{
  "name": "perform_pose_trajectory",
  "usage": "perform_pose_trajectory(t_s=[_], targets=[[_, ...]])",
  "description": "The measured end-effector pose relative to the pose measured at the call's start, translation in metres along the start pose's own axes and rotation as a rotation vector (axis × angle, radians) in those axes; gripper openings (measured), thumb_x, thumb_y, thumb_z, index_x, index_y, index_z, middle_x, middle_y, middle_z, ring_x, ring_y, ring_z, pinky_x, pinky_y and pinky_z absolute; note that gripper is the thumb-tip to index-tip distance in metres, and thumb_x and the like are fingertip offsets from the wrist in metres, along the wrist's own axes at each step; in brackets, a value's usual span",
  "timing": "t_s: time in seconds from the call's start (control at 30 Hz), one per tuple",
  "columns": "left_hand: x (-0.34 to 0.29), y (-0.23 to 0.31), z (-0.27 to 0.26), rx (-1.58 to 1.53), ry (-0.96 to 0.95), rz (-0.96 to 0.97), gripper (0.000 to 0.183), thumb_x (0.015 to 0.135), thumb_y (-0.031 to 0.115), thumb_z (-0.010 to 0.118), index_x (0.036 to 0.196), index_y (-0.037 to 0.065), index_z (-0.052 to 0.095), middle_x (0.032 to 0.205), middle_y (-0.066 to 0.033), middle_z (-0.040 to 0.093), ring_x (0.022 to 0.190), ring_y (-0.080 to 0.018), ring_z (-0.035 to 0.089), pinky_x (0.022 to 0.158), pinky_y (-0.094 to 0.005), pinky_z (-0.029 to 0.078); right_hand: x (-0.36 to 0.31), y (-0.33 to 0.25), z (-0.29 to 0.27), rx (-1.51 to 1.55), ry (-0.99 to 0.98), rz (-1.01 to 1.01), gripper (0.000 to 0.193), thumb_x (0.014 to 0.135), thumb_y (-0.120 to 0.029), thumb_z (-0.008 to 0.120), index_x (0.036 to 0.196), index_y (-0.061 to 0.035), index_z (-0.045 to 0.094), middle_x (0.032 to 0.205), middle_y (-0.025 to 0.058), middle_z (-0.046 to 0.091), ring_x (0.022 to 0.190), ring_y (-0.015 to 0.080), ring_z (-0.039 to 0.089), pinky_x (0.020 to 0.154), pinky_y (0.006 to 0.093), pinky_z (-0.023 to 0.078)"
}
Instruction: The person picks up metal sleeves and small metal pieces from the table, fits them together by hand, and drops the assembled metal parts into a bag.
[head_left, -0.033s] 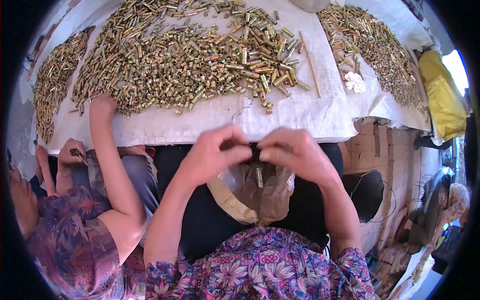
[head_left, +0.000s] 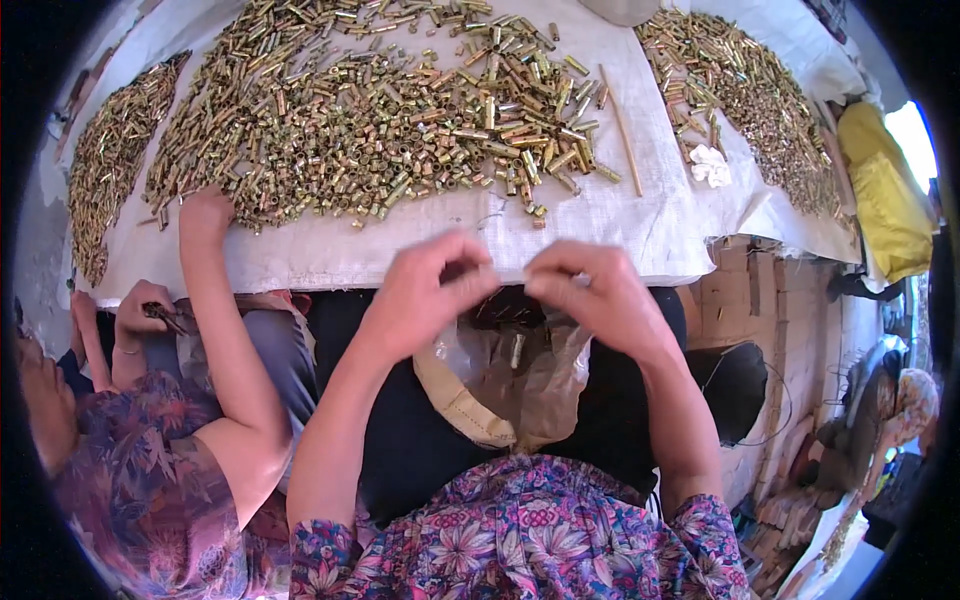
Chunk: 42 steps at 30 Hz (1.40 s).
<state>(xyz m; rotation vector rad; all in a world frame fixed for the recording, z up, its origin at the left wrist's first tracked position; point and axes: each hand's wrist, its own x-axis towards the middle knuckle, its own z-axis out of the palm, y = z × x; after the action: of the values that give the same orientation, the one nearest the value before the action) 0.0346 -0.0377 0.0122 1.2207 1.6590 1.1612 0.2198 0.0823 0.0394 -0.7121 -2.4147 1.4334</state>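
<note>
Bright light [head_left: 911, 140] at right, brownish floor [head_left: 800, 320], white-covered table [head_left: 620, 230]

The metal sleeves [head_left: 350, 140] were brass-gold; the bench covering [head_left: 655, 235] was white, the bag rim [head_left: 462, 405] tan, the shirt [head_left: 520, 530] purple-and-blue floral.

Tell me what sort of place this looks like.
Probably a small hand-work shop for metal parts. Small brassy metal tubes lie heaped on a table covered in white sheeting, further heaps lie to the right, and a co-worker is close by on the left.
</note>
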Motion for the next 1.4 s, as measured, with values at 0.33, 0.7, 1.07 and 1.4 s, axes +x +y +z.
perform_pose_trajectory(t_s=[0.33, 0.7, 1.07, 1.4], targets=[[0.069, -0.011, 0.011, 0.773, 0.289, 0.24, 0.022, 0.08, 0.015, 0.066, 0.099, 0.008, 0.06, 0.092, -0.0107, 0.061, 0.079, -0.0329, 0.063, 0.067, -0.0421, 0.05, 0.08, 0.035, 0.0, -0.476, 0.392, -0.174, 0.026, 0.082, -0.004, 0.058, 0.107, -0.0049, 0.06, 0.087, 0.0177, 0.063, 0.079, 0.0347, 0.062, 0.07, 0.043, 0.049], [0.06, -0.009, 0.005, 0.812, 0.248, 0.137, 0.017, 0.081, 0.019, 0.064, 0.093, 0.007, 0.059, 0.087, -0.0124, 0.066, 0.08, -0.0347, 0.064, 0.067, -0.0447, 0.05, 0.076, 0.042, 0.004, -0.599, 0.385, -0.14, 0.025, 0.081, -0.004, 0.059, 0.105, -0.0062, 0.055, 0.091, 0.0178, 0.062, 0.08, 0.0368, 0.061, 0.067, 0.0445, 0.048], [0.019, -0.006, -0.002, 0.002, 0.133, -0.009, 0.006, 0.089, 0.008, 0.056, 0.091, 0.002, 0.057, 0.075, -0.0031, 0.061, 0.062, -0.0087, 0.055, 0.058, -0.0243, 0.046, 0.022, 0.026, 0.009, 0.698, 0.382, 0.122, 0.008, 0.091, -0.006, 0.059, 0.099, -0.0024, 0.057, 0.08, 0.0029, 0.061, 0.072, 0.0115, 0.061, 0.069, 0.025, 0.05], [-0.008, 0.007, 0.013, -0.707, -0.043, -0.155, 0.011, 0.092, 0.01, 0.055, 0.1, 0.003, 0.056, 0.08, -0.0041, 0.062, 0.066, -0.0087, 0.06, 0.062, -0.0219, 0.049, -0.003, 0.01, 0.032, 0.924, 0.253, 0.204, 0.005, 0.092, -0.005, 0.056, 0.096, -0.0014, 0.057, 0.081, 0.0061, 0.062, 0.072, 0.014, 0.062, 0.069, 0.0271, 0.052]])
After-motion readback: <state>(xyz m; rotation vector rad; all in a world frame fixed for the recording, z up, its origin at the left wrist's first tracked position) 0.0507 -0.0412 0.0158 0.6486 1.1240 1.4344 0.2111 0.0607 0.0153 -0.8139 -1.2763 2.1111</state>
